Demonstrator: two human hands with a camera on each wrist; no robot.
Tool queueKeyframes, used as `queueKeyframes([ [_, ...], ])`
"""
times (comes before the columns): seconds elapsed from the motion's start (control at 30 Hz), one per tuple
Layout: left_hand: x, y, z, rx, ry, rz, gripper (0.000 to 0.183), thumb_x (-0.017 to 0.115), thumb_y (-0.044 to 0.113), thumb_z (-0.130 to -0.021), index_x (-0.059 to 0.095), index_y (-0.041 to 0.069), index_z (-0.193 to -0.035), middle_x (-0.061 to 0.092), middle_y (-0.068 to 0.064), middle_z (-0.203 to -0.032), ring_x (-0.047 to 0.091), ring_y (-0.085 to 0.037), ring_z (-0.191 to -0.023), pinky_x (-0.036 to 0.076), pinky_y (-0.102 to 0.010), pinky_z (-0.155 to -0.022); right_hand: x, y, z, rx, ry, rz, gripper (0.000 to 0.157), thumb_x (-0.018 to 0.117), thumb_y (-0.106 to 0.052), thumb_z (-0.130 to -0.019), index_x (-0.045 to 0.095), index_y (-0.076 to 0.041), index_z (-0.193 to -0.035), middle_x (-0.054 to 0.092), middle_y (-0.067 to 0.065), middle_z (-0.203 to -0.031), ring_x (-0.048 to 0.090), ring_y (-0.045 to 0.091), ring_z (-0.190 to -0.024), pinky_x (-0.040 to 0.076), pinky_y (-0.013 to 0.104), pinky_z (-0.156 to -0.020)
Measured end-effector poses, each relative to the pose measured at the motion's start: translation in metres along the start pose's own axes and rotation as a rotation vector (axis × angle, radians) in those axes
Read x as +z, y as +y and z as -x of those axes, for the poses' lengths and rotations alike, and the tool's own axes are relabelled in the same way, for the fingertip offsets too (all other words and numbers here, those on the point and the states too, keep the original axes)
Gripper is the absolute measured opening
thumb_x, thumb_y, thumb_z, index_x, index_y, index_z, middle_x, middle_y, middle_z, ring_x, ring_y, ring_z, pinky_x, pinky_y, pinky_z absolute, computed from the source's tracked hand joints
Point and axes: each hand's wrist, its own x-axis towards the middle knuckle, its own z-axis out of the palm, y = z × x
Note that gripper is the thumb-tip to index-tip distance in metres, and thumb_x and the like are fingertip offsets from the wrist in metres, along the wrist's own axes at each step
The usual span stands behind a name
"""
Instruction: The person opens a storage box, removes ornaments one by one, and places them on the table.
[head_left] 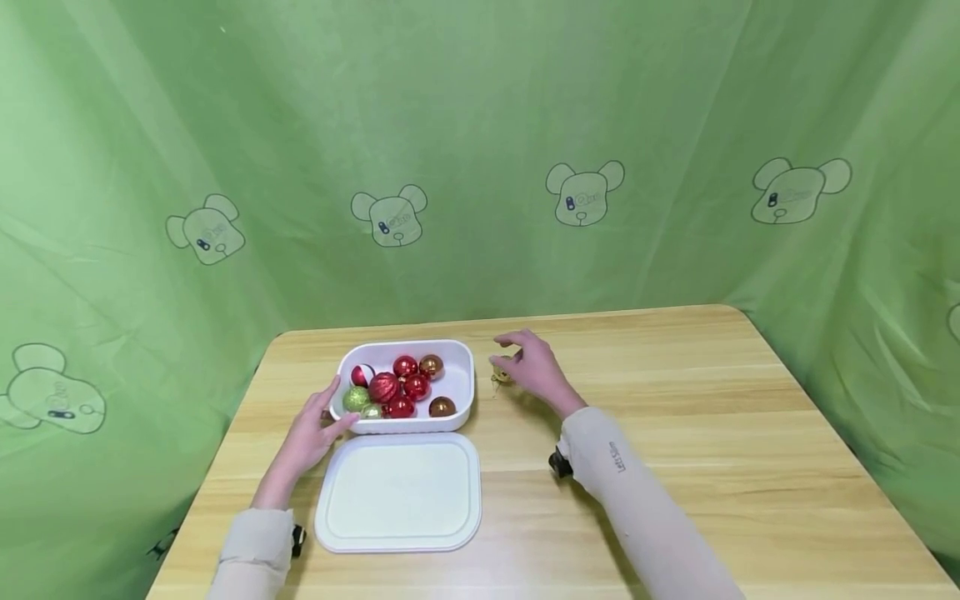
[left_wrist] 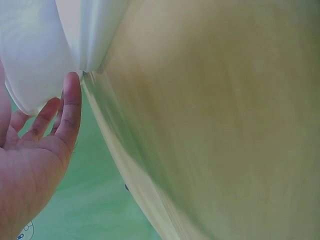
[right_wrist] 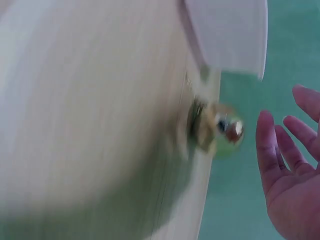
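A white plastic box (head_left: 467, 392) holds several Christmas baubles (head_left: 384, 387) in red, green and brown. My left hand (head_left: 309, 432) rests against the box's left front corner, fingers along its side and thumb at the front rim. In the left wrist view its fingers (left_wrist: 72, 102) look extended beside the white wall. My right hand (head_left: 534, 367) hovers just right of the box, thumb and fingers spread apart. Close under it on the table lies a shiny gold bauble (head_left: 501, 375), partly hidden by the hand. A gap shows between hand and bauble (right_wrist: 222, 131) in the right wrist view.
A white lid (head_left: 397, 493) lies flat on the wooden table (head_left: 720, 433), directly in front of the box. Green cloth (head_left: 480, 125) printed with bear heads hangs behind the table and along both sides.
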Motion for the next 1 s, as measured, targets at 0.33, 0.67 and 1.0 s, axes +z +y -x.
queueKeyframes([
  [0.33, -0.003, 0.000, -0.002, 0.025, 0.010, -0.016, 0.087, 0.071, 0.033, -0.099, 0.021, 0.009, -0.165, 0.047, -0.031, -0.148, 0.060, -0.043, -0.124, 0.047, -0.058, -0.113, 0.034, -0.032, 0.011, -0.026, -0.160, -0.058, 0.044, 0.077, -0.025, -0.095, 0.067, -0.011, -0.135, 0.065, 0.012, -0.130, 0.060, 0.015, -0.078, 0.056, 0.028, -0.066],
  [0.67, 0.002, 0.004, -0.002, 0.009, 0.002, -0.013, 0.087, 0.071, 0.035, -0.099, 0.020, 0.011, -0.166, 0.051, -0.028, -0.141, 0.061, -0.041, -0.121, 0.047, -0.058, -0.113, 0.053, -0.037, 0.019, -0.104, -0.234, 0.095, 0.043, 0.074, -0.034, -0.096, 0.068, -0.013, -0.133, 0.068, 0.010, -0.132, 0.063, 0.032, -0.123, 0.051, 0.050, -0.110],
  [1.0, 0.002, 0.000, 0.001, -0.002, 0.005, -0.020, 0.086, 0.071, 0.031, -0.099, 0.020, 0.012, -0.166, 0.052, -0.028, -0.139, 0.061, -0.039, -0.119, 0.049, -0.057, -0.111, 0.066, -0.048, 0.019, -0.091, -0.295, 0.245, 0.049, 0.074, -0.043, -0.095, 0.070, -0.011, -0.132, 0.069, 0.011, -0.129, 0.066, 0.029, -0.114, 0.054, 0.047, -0.103],
])
